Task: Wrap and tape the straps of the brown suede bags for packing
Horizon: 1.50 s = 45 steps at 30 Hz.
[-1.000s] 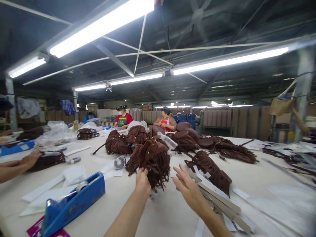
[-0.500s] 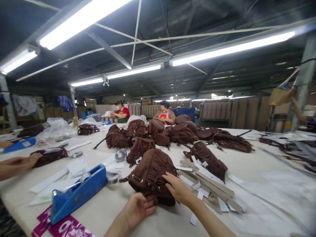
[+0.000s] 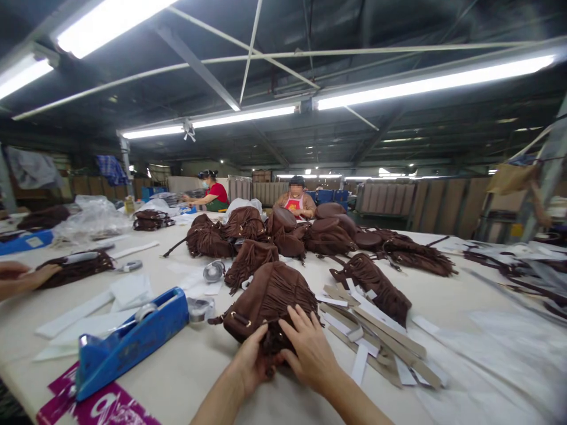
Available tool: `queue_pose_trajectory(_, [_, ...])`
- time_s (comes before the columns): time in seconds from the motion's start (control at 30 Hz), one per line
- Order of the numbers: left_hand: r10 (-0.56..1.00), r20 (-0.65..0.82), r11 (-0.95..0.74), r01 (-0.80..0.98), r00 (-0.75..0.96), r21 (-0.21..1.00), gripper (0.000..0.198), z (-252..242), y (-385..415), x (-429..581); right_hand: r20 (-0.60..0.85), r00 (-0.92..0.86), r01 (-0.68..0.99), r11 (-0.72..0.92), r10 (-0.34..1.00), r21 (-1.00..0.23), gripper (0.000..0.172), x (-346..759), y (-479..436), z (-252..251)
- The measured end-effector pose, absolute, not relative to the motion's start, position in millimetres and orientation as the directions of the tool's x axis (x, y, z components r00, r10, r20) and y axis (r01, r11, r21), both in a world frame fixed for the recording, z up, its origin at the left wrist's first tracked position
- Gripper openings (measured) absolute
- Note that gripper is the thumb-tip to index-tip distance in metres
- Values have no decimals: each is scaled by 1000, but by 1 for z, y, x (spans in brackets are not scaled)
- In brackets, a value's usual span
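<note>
Near the front edge of the counter (image 3: 212, 372) a brown fringed bag (image 3: 266, 295) lies on its side, and both of the person's hands are on its near end. The left hand (image 3: 250, 366) has its grip closed, fingers curled round the bunched fringe at the bag's bottom. The right hand (image 3: 310, 351) lies on top with its fingers spread flat over the suede.

By my reading, the handling of this one bag is at an early point. Nothing is taped or wrapped on it, and no card strip (image 3: 376, 339) is tucked into it. The strips lie loose just to the right of it.

By count:
- One bag is in hand, a second bag (image 3: 250, 258) is just behind it, and a third bag (image 3: 372, 283) rests across the strips.
- Beyond them is a heap of bags (image 3: 310, 233), roughly eight, too overlapped to count exactly.
- One blue tape dispenser (image 3: 128, 345) stands near the left hand, and another dispenser (image 3: 24, 242) is far to the left.
- Two tape rolls (image 3: 214, 271) lie loose.
- A co-worker's hand (image 3: 26, 277) touches a dark fringed piece (image 3: 77, 265).
- Two people (image 3: 297, 203) work at the far end.
</note>
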State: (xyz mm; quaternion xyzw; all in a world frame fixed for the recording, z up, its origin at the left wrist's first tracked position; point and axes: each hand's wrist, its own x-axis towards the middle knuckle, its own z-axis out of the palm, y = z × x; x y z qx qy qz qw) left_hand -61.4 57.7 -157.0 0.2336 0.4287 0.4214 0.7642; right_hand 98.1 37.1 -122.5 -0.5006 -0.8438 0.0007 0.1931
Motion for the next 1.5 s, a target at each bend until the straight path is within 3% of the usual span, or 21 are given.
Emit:
queue_pose_trajectory(0.17, [848,-480,528,-408,223,744,34,-154,56,-62,344,-387,881,453,855,-135,52,97,50,-127])
queue_pose_trajectory(0.33, [867,-467,499,-316,177,807,44,-150,44,-64,310,-491,823,550,814,-141,56,95,50,-122])
queue_pose_trajectory(0.43, [912,-403,402,30,79,915,55,-147,29,-70,318,-546,803,592,775,-65,58,92,52,-117])
queue_pose_trajectory(0.53, [973,-230,222,417,-32,881,49,-140,17,-75,266,-646,746,665,716,21,59,86,56,-111])
queue_pose_trajectory(0.67, [995,-16,67,552,-96,831,23,-133,15,-75,151,-745,662,748,650,48,53,79,65,-104])
queue_pose_trajectory(0.77, [991,19,58,565,-129,823,7,-139,25,-71,120,-761,645,763,638,30,49,77,73,-104])
queue_pose_trajectory(1.1, [991,-114,129,369,-65,920,19,-166,44,-75,182,-698,703,711,693,-9,57,72,89,-125])
queue_pose_trajectory(1.3, [972,-234,231,284,-25,930,35,-164,33,-85,219,-646,744,667,731,-30,48,69,95,-137])
queue_pose_trajectory(1.5, [944,-331,323,219,-2,921,32,-167,11,-86,268,-571,794,605,776,-61,41,62,90,-146])
